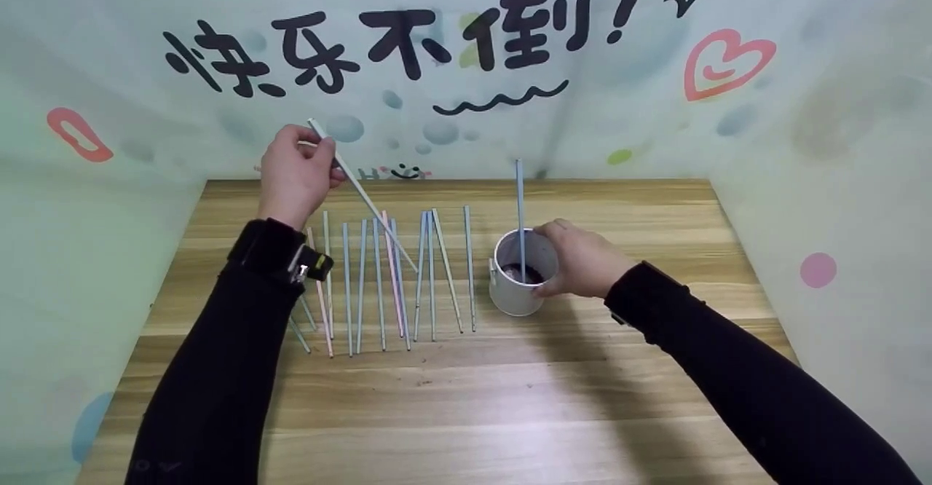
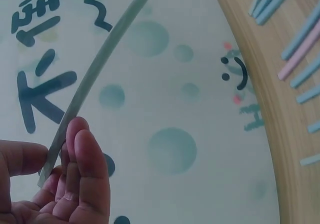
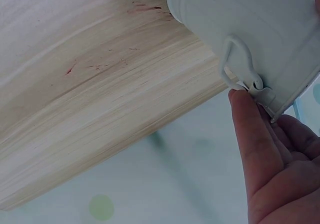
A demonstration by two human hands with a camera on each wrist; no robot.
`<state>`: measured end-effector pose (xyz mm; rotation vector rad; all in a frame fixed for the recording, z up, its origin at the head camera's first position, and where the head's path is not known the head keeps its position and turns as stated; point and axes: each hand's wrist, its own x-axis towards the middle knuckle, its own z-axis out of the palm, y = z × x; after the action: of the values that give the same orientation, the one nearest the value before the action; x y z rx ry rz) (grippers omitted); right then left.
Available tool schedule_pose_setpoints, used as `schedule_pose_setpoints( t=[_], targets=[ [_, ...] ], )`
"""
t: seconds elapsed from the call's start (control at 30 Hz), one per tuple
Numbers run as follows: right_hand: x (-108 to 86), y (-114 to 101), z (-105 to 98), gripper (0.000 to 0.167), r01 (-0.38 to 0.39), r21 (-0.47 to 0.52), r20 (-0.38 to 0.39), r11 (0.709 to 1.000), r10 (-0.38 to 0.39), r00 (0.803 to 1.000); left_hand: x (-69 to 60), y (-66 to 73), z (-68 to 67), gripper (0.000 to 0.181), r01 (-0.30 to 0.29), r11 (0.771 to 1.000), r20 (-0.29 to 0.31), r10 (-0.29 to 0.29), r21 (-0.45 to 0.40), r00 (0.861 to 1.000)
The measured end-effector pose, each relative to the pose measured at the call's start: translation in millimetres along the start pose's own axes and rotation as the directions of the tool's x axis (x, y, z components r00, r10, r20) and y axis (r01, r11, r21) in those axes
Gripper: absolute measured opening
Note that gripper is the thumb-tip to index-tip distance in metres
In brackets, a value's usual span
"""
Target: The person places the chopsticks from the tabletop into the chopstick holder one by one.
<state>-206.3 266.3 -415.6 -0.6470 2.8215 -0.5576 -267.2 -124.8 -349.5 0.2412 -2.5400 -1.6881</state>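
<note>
One pale stick point(image 1: 364, 194), pinched by the left hand point(image 1: 297, 172), slants down-right, short of the bucket point(image 1: 514, 300) the right hand point(image 1: 585, 261) grips.

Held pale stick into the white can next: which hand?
Left, I'd judge: the left hand pinches the pale stick near its upper end, while the right hand grips the white can.

Looks like painted metal on the bucket point(image 3: 260, 24), smooth with a soft sheen. Reads smooth and matt on the sticks point(image 2: 85, 84). Shows wood grain, faintly glossy, on the table point(image 1: 437, 419). Looks like matt cloth on the sleeves point(image 1: 211, 376) and backdrop point(image 1: 619, 124).
</note>
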Motion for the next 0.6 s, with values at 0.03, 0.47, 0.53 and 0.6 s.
schedule_pose_setpoints(
  t=[0.03, 0.47, 0.53, 0.6],
  targets=[
    [0.0, 0.4, 0.3, 0.087, 0.002, -0.001, -0.001, 1.0, -0.002, 1.0, -0.2, 1.7, 2.3, 0.032, -0.007, 1.0, 0.0, 0.007, -0.008, 1.0],
    [-0.3, 2.8, 0.9, 0.086, -0.001, -0.004, 0.001, 1.0, 0.001, 1.0, -1.7, 27.3, 28.8, 0.028, -0.062, 0.996, 0.019, 0.063, -0.057, 0.998],
    [-0.3, 2.9, 1.3, 0.086, 0.0, -0.007, -0.002, 1.0, 0.0, 1.0, -2.0, 31.1, 33.3, 0.027, -0.07, 0.996, 0.018, 0.071, -0.061, 0.997],
    [-0.4, 3.0, 1.5, 0.086, 0.003, -0.008, -0.004, 1.0, -0.003, 1.0, -1.9, 34.9, 37.9, 0.027, -0.078, 0.995, 0.017, 0.079, -0.068, 0.997]
  ],
)
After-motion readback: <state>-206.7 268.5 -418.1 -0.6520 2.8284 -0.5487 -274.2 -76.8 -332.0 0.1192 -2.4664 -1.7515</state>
